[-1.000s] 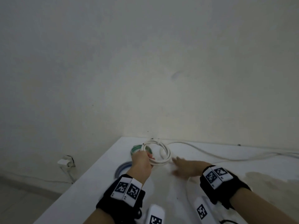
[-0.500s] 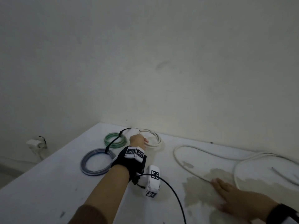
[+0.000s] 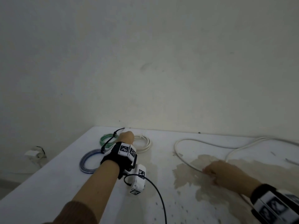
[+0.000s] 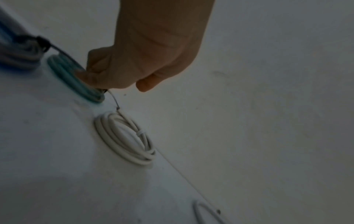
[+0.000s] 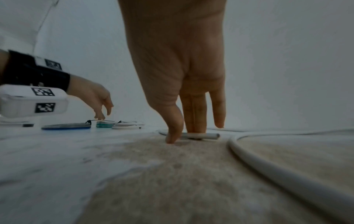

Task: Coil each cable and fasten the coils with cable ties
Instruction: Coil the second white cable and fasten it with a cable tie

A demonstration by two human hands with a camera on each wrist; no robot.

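A white desk (image 3: 48,183) with a worn brownish patch runs along a plain wall. Three finished coils lie in a row at its far left: a grey-blue coil (image 3: 88,162), a green coil (image 3: 107,139) and a white coil (image 3: 143,143), each already bound by a tie.

A second ago the left hand held the white coil up beside the green one, with the right hand close by. Now the white coil lies flat on the desk, let go, and the left hand (image 3: 127,137) hovers just above the green and white coils, fingers loosely curled, gripping nothing that can be made out.

The right hand (image 3: 224,172) has moved well away to the right and come down on the worn patch. It reaches for the one long loose white cable (image 3: 181,156), which sprawls uncoiled across the right of the desk. In the right wrist view its thumb and fingers (image 5: 193,119) touch down either side of the cable's end (image 5: 210,136), beginning a pinch.

This suggests three cables are done and the last one is just starting.
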